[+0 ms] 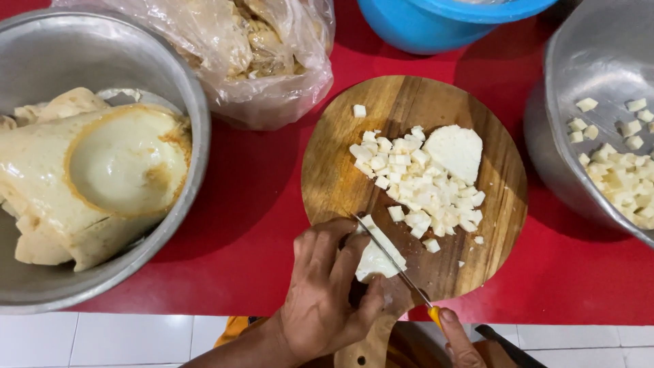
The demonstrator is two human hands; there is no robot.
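Observation:
My left hand (327, 289) presses a white slab of soft cheese-like food (377, 253) against the near edge of a round wooden cutting board (501, 191). My right hand (460, 337) shows only partly at the bottom edge and grips a thin knife (392, 259) with a yellow handle. The blade lies diagonally across the white slab. A pile of small white cubes (422, 187) fills the middle of the board. A larger uncut white piece (455, 151) rests just beyond the pile.
A big metal bowl (197, 102) on the left holds large pale yellowish chunks (95, 170). A metal bowl (565, 102) on the right contains several white cubes. A clear plastic bag (259, 61) of scraps and a blue tub (436, 24) sit at the back on the red surface (252, 204).

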